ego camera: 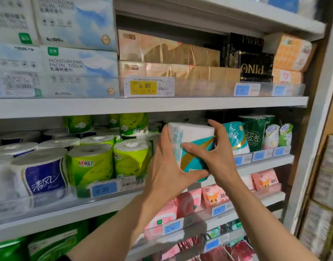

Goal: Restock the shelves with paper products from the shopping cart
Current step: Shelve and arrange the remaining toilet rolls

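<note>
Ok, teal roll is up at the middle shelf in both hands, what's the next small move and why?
Probably ease the teal roll back into the gap between the green rolls and the matching teal roll, then let go. Both the left hand and the right hand grip it in front of that slot, which looks open.

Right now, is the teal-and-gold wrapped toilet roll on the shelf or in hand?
In hand: teal-and-gold wrapped toilet roll gripped by left hand and right hand.

Bright, even light from above; glare on the gold packs [180, 53]; wide-angle bending and soft blur at edges.
</note>
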The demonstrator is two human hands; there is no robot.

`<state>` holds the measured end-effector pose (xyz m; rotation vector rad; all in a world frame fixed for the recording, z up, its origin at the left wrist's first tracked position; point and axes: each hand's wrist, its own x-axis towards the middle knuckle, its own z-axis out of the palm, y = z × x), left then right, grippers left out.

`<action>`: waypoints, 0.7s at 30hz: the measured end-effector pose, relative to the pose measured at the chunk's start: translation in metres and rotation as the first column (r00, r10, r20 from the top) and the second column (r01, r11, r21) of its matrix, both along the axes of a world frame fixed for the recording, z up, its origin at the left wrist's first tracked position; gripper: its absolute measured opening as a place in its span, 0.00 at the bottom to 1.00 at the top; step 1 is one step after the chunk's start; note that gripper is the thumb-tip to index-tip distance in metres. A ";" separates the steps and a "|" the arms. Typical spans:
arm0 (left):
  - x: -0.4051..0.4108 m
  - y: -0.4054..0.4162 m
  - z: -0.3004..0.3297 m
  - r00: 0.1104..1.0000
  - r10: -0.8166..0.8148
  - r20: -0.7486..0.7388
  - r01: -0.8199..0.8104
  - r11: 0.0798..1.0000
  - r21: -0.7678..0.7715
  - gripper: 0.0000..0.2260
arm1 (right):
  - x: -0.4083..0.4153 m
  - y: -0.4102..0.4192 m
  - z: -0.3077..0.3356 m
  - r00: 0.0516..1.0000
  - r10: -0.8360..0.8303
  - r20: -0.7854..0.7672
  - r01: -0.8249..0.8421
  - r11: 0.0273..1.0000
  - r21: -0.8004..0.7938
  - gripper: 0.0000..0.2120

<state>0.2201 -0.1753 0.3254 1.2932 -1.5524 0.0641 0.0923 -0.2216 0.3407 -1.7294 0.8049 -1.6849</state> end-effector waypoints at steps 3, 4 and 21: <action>0.009 0.016 -0.021 0.993 -0.042 -0.111 0.032 0.995 -0.093 0.54 | -0.007 -0.014 -0.005 0.998 0.066 -0.015 -0.065 0.997 0.038 0.25; 0.014 0.023 -0.027 0.988 -0.065 -0.139 0.049 0.992 -0.117 0.52 | -0.009 -0.022 -0.006 0.999 0.030 -0.023 -0.030 0.999 0.030 0.21; 0.064 0.075 -0.037 0.977 0.118 -0.179 -0.143 0.981 -0.133 0.48 | 0.055 -0.158 0.016 0.067 -0.454 -0.889 -0.118 0.881 -0.459 0.44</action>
